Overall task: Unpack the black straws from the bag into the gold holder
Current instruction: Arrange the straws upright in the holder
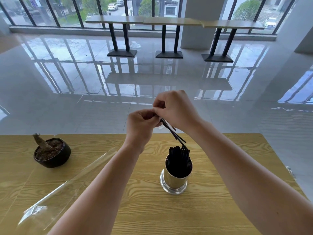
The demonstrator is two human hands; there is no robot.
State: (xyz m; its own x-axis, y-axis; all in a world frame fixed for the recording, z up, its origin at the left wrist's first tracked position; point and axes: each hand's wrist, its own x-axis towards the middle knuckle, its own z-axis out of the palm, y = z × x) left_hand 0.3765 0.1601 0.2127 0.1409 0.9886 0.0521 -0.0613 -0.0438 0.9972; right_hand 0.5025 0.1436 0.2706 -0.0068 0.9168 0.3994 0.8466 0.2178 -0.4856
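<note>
Clear bag (50,189) flat on table (220,209), near left, looks emptied and set aside; part hidden under left forearm. Gold holder (174,182) upright, centre right, packed with black straws (178,160); lower lengths hidden inside. Plant pot (52,153) further left, apart from work. Above holder, left hand (140,126) and right hand (176,109) both curled, pinching few loose straws (174,134), tips angled down toward holder, likely for dropping in. Upper ends buried in fingers; count unclear.

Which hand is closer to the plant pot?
Left. The left hand is raised to the right of the plant pot; the right hand is farther right, beyond the left one. Both pinch black straws.
</note>
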